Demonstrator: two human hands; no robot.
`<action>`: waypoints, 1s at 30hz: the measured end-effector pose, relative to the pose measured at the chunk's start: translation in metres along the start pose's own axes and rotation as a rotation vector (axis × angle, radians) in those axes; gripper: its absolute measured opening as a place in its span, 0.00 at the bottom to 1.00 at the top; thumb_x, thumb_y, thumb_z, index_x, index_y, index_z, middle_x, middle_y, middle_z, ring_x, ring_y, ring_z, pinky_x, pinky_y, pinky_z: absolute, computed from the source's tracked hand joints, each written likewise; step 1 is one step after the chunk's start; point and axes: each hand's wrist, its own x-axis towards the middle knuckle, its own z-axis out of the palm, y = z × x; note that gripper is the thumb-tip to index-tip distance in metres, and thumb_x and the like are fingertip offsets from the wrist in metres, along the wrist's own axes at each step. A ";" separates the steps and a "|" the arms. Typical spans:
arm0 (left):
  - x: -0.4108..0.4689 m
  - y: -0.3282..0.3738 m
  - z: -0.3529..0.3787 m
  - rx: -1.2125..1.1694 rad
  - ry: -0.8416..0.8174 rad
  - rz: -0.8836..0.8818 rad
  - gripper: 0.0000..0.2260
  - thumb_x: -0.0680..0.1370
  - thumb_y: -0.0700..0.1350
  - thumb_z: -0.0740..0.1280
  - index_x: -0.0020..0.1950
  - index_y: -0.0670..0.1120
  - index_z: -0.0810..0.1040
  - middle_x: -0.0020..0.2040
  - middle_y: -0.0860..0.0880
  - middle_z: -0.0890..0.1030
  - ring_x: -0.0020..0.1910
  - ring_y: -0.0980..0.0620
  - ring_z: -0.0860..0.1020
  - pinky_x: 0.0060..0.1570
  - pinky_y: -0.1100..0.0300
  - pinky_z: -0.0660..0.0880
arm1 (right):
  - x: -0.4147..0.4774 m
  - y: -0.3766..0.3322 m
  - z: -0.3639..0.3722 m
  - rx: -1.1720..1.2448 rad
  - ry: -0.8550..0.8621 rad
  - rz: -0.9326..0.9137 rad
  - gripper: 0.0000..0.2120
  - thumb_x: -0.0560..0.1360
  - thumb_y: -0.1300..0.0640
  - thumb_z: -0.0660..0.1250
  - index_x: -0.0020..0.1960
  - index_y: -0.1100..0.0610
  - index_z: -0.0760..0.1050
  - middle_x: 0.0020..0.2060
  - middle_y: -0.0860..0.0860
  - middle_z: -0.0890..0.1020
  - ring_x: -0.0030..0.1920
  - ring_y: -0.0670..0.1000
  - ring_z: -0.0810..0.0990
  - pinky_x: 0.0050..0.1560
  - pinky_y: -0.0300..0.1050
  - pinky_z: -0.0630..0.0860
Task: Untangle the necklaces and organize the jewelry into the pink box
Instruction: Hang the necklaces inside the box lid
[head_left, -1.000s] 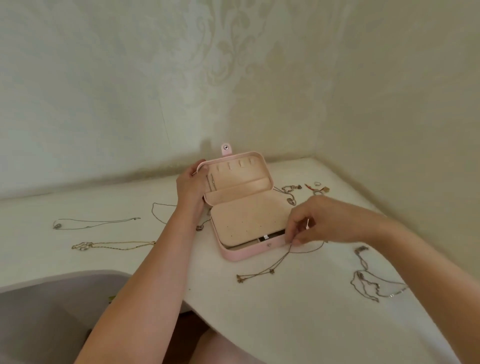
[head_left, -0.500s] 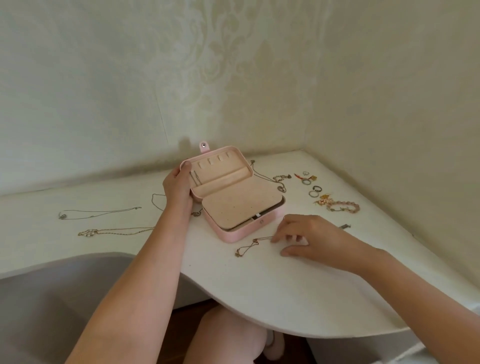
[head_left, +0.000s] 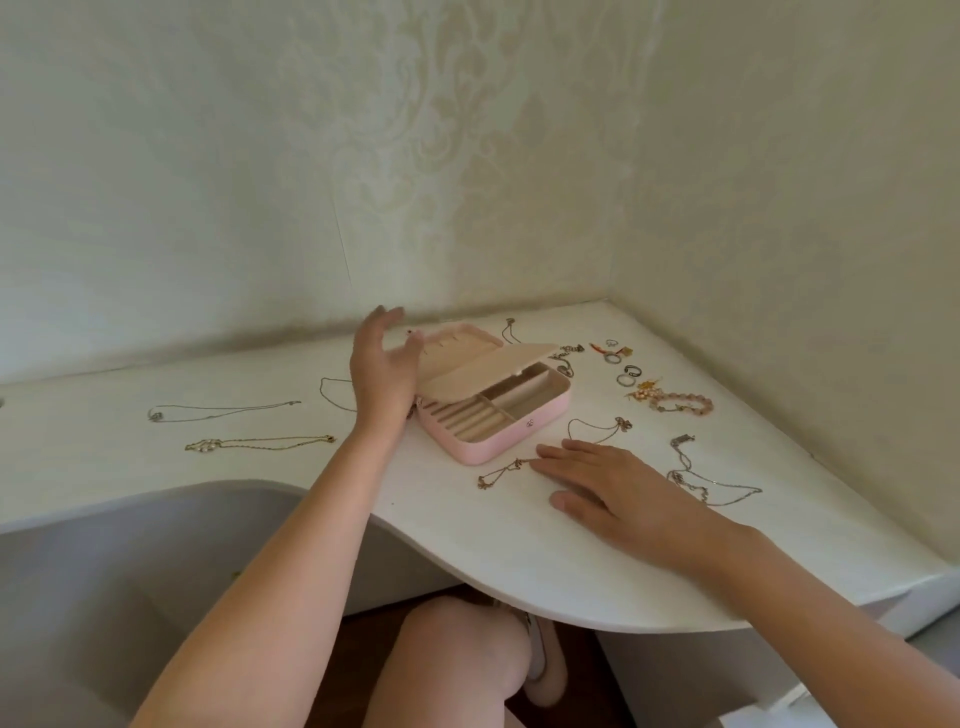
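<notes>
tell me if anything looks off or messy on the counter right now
Nothing looks damaged. The pink box sits askew to the counter edge, its beige inner flap lifted partway over the compartments. One thin chain at the right lies in a snarled heap, while the necklaces at the left lie straight.

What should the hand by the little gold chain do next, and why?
Probably pinch the gold chain with the right hand, which lies flat with fingertips touching it. The pink box beside it already shows empty compartments under its raised tray.
</notes>
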 end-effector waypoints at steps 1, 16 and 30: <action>-0.009 0.011 -0.004 0.025 -0.039 0.117 0.11 0.76 0.42 0.68 0.58 0.47 0.78 0.62 0.52 0.76 0.61 0.59 0.73 0.62 0.66 0.67 | -0.001 -0.001 -0.001 0.011 0.006 0.005 0.22 0.80 0.44 0.52 0.74 0.43 0.60 0.73 0.38 0.59 0.73 0.38 0.52 0.69 0.30 0.45; -0.137 0.019 -0.051 0.509 -0.724 0.508 0.19 0.80 0.53 0.57 0.67 0.48 0.74 0.64 0.54 0.75 0.64 0.60 0.70 0.62 0.71 0.63 | -0.027 -0.012 0.004 0.044 0.080 0.109 0.22 0.81 0.46 0.53 0.74 0.43 0.59 0.75 0.42 0.56 0.75 0.43 0.50 0.68 0.31 0.43; -0.139 0.033 -0.051 0.771 -0.799 0.565 0.25 0.80 0.58 0.50 0.74 0.48 0.63 0.71 0.54 0.66 0.68 0.55 0.61 0.67 0.57 0.62 | -0.035 -0.017 0.005 0.041 0.125 0.142 0.21 0.80 0.45 0.54 0.73 0.44 0.63 0.74 0.42 0.60 0.74 0.42 0.55 0.67 0.31 0.46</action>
